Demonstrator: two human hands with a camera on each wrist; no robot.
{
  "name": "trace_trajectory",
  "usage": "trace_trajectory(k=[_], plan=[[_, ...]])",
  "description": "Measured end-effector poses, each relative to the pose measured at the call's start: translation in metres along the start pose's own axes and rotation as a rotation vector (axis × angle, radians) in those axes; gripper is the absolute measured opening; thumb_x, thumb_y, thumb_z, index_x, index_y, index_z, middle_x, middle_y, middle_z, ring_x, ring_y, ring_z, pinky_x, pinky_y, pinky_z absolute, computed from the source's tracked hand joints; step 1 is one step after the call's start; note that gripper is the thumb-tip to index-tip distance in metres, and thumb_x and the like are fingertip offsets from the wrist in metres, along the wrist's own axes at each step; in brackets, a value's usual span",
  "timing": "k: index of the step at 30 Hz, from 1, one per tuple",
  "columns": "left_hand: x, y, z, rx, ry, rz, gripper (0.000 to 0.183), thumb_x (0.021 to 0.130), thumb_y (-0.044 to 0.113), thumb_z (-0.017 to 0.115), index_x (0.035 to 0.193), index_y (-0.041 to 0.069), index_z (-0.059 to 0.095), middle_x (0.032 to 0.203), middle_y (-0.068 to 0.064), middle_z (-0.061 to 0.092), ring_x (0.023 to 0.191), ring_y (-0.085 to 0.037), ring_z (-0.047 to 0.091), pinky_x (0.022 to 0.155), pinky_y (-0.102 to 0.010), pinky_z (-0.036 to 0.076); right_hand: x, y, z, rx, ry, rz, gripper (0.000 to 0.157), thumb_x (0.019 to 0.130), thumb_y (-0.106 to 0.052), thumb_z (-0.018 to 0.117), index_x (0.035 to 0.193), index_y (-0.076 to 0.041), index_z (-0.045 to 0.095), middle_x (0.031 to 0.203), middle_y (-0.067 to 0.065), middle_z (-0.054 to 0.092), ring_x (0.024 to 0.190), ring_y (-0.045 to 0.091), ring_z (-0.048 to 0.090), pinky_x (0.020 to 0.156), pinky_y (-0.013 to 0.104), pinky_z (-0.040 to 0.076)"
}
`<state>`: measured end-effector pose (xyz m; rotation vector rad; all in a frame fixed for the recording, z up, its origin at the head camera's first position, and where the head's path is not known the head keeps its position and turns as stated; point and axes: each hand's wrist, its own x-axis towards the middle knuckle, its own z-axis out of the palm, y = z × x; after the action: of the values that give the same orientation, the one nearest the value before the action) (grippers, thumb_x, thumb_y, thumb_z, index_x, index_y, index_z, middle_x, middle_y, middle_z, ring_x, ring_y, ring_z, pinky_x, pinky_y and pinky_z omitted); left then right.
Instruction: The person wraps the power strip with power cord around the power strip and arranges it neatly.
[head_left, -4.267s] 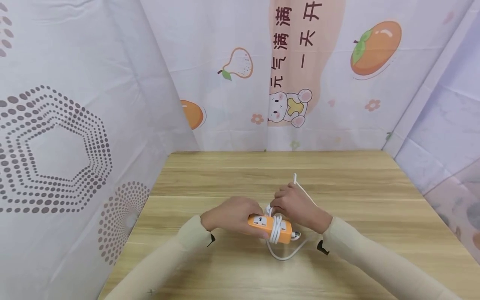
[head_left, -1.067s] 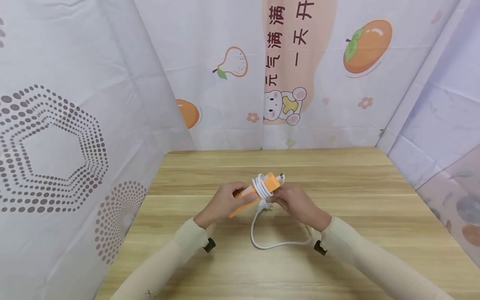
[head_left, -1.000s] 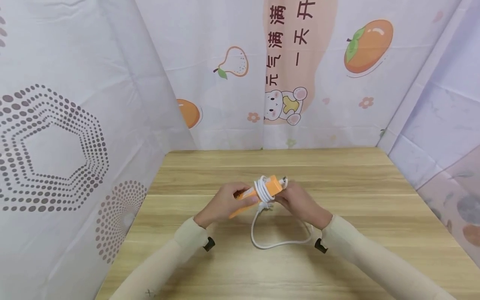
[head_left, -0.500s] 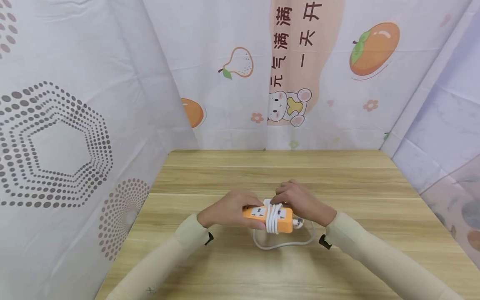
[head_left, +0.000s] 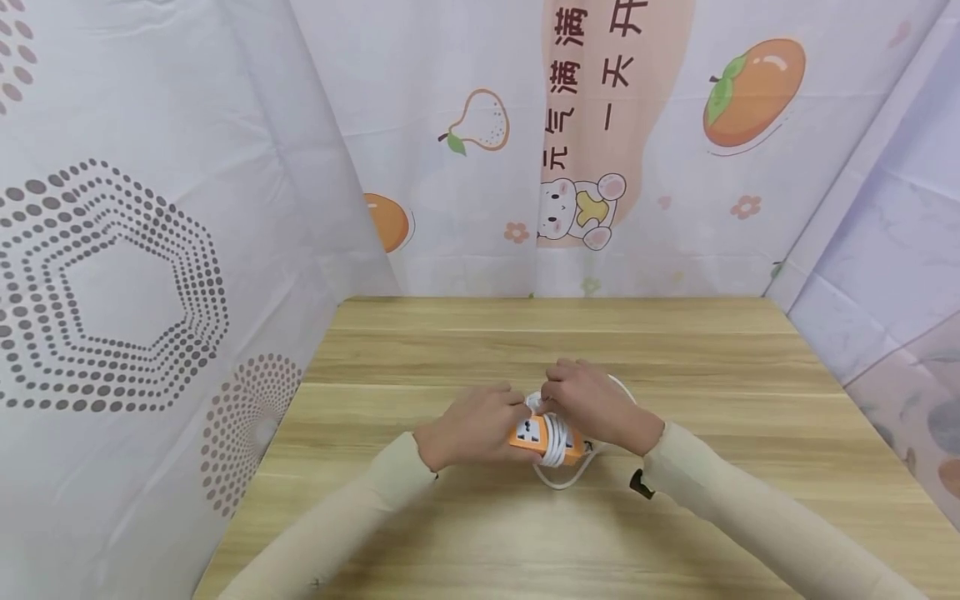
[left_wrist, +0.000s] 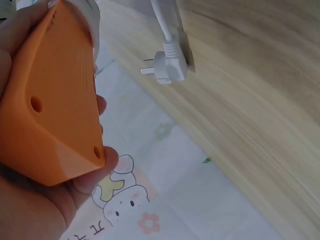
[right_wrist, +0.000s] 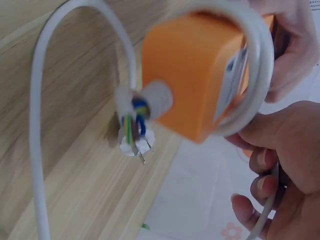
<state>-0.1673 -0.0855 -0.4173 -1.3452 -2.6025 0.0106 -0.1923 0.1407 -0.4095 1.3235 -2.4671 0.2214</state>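
An orange power strip with white socket faces is gripped at one end by my left hand. Several turns of white cable wrap round its middle. My right hand is at the strip's far side, and in the right wrist view the cable passes through its curled fingers. Blue and yellow-green wires show at a break in the cable sheath by the strip's end. A white plug with metal prongs is beyond the strip, close to the table. The strip's orange underside fills the left wrist view's left side.
A wood-grain table lies below the hands. Printed white curtains close off the back and both sides. One slack cable loop hangs at the strip's near side, and another cable stretch curves behind the right wrist.
The strip, tilted up a second ago, now lies nearly level. Since half a second ago the near cable loop has shrunk, and a cable curve has appeared behind the right wrist.
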Motion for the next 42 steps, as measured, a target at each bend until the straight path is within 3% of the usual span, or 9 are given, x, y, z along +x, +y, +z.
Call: trace_trajectory(k=[5,8,13,20,24,32,35,42], plan=[[0.004,0.001,0.003,0.081,0.017,-0.072,0.055,0.088,0.071,0.065,0.091,0.016,0.071,0.082,0.007,0.059,0.069,-0.011,0.049,0.050,-0.022,0.040,0.002,-0.005,-0.005,-0.007,0.012,0.050,0.014,0.090,-0.021,0.082,0.082,-0.012,0.076,0.073,-0.006,0.053,0.065,0.011,0.045,0.057,0.025,0.040],[0.004,0.000,0.008,0.117,0.015,-0.154,0.058,0.089,0.071,0.064,0.094,0.013,0.073,0.087,0.003,0.064,0.073,-0.014,0.054,0.053,-0.025,0.046,0.005,-0.008,-0.007,0.007,0.057,0.062,0.012,0.091,-0.018,0.081,0.082,-0.011,0.076,0.073,-0.005,0.054,0.065,0.012,0.048,0.057,0.026,0.043],[0.004,-0.007,0.013,0.070,0.046,-0.348,0.062,0.088,0.071,0.065,0.094,0.010,0.072,0.087,0.000,0.065,0.074,-0.016,0.057,0.053,-0.029,0.049,0.008,-0.012,-0.008,0.019,0.123,0.061,0.013,0.095,-0.014,0.075,0.083,-0.009,0.074,0.069,-0.005,0.044,0.061,0.011,0.041,0.053,0.024,0.039],[0.005,-0.018,0.004,-0.002,0.176,-0.479,0.058,0.089,0.066,0.069,0.090,0.008,0.069,0.079,-0.002,0.060,0.067,-0.018,0.054,0.049,-0.031,0.046,0.003,-0.015,-0.011,0.087,0.186,0.108,0.009,0.096,-0.011,0.073,0.091,-0.005,0.076,0.073,-0.004,0.042,0.062,0.010,0.037,0.053,0.023,0.036],[0.005,-0.022,0.002,-0.133,0.264,-0.538,0.053,0.088,0.064,0.072,0.080,0.013,0.063,0.071,0.004,0.053,0.060,-0.014,0.049,0.047,-0.028,0.040,0.000,-0.016,-0.009,0.137,0.206,0.143,0.010,0.098,-0.011,0.070,0.096,-0.004,0.077,0.075,-0.005,0.044,0.064,0.008,0.039,0.054,0.021,0.037],[0.006,-0.025,-0.006,-0.526,0.313,-0.628,0.046,0.092,0.062,0.068,0.080,0.018,0.062,0.068,0.005,0.055,0.052,-0.010,0.050,0.045,-0.029,0.040,-0.004,-0.015,-0.007,0.214,0.248,0.174,0.010,0.100,-0.011,0.068,0.097,-0.005,0.075,0.073,-0.007,0.042,0.060,0.005,0.035,0.052,0.021,0.034],[0.006,-0.027,-0.010,-0.633,0.312,-0.667,0.047,0.092,0.062,0.068,0.081,0.017,0.064,0.069,0.003,0.057,0.052,-0.012,0.051,0.046,-0.031,0.041,-0.006,-0.015,-0.006,0.261,0.256,0.190,0.009,0.099,-0.010,0.069,0.097,-0.005,0.076,0.072,-0.009,0.042,0.059,0.003,0.035,0.051,0.022,0.034],[0.006,-0.029,-0.013,-0.894,0.226,-0.705,0.050,0.093,0.062,0.066,0.097,0.012,0.075,0.081,0.002,0.065,0.065,-0.014,0.056,0.057,-0.031,0.046,-0.010,-0.013,-0.002,0.316,0.257,0.196,0.008,0.099,-0.009,0.069,0.092,-0.009,0.073,0.069,-0.012,0.047,0.058,0.002,0.038,0.052,0.022,0.038]])
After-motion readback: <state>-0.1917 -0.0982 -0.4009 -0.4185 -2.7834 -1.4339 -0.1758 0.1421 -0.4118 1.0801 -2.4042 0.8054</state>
